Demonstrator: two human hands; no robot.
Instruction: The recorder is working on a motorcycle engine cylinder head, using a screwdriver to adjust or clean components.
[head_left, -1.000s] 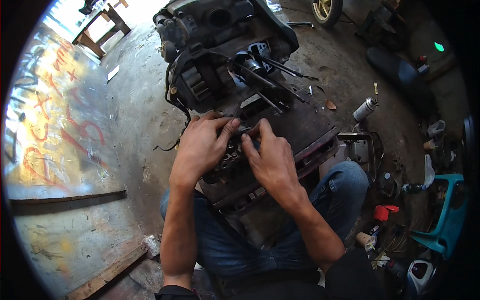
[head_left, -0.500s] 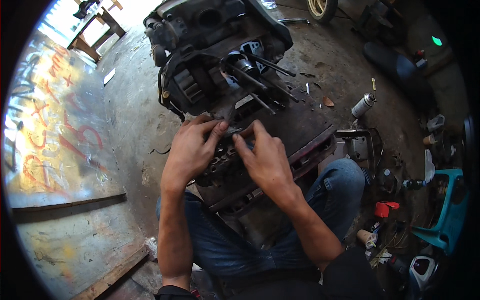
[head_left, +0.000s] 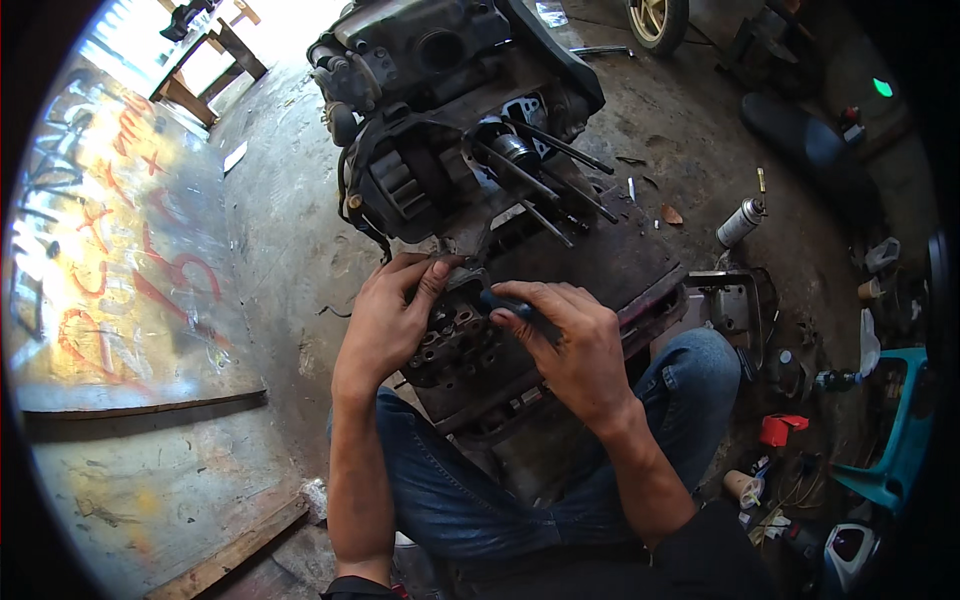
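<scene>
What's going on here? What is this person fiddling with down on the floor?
A person sits on a workshop floor with a greasy engine part across the lap. The left hand steadies its edge, while the right hand grips a dark-handled tool pressed onto it. Just beyond stands a stripped engine with long studs sticking out. A spray can lies on the floor at the right.

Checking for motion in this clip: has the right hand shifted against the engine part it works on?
Yes. The right hand has slid rightward off the cylinder head, away from the left hand.
</scene>
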